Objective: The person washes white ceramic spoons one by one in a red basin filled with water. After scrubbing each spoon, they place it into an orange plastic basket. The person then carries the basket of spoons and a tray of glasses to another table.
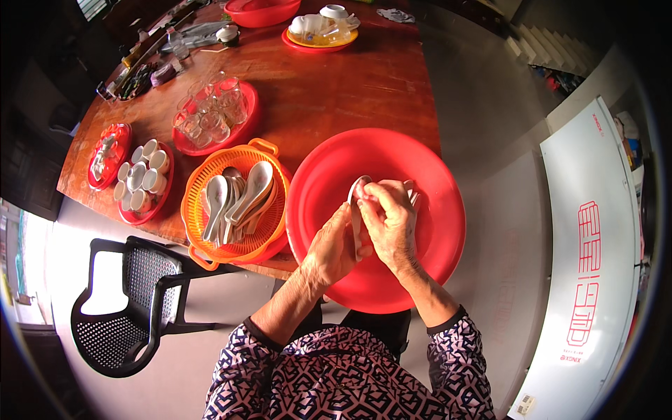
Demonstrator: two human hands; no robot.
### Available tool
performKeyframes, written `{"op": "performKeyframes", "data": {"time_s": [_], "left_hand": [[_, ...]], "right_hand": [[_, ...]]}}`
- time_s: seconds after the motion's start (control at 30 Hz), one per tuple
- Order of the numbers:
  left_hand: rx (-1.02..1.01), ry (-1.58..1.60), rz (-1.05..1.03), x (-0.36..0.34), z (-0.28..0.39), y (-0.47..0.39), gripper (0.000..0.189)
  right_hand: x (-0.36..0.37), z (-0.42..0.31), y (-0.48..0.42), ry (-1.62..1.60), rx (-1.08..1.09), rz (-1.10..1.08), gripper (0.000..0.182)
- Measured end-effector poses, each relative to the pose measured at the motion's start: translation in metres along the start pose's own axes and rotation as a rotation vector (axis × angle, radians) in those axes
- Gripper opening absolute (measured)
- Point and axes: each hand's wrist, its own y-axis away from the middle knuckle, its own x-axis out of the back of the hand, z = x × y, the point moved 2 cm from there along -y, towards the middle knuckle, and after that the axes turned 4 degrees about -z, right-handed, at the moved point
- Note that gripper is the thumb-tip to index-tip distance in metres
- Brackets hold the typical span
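Observation:
Over a large red plastic basin (320,184), my left hand (332,247) holds a white ceramic soup spoon (355,220) along its handle, bowl end pointing away from me. The bent fingers of my right hand (391,220) grip the spoon's bowl, thumb and fingertips at its inside. Part of the spoon is covered by my fingers. More light-coloured spoons (413,193) show in the basin, mostly behind my right hand. Left of the basin, an orange plastic colander (197,194) holds a pile of ceramic spoons (244,202).
A wooden table (367,94) carries a red tray of glasses (210,118), a tray of small white cups (137,176) and a stack of dishes (323,31). A black chair (126,310) stands at the left. On the right is a white chest freezer (583,236).

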Motion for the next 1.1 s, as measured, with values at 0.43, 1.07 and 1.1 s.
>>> {"op": "performKeyframes", "data": {"time_s": [0.43,1.07,1.1], "left_hand": [[-0.104,0.135,-0.064,0.029,-0.004,-0.018,0.037],[-0.208,-0.338,0.079,0.010,0.003,-0.007,0.024],[-0.235,-0.328,0.082,0.005,0.003,-0.007,0.024]], "right_hand": [[0.014,-0.010,0.033,-0.079,0.136,-0.245,0.023],[0.048,0.000,0.046,0.303,0.041,-0.328,0.012],[0.049,0.001,0.040,0.232,0.028,-0.331,0.011]]}}
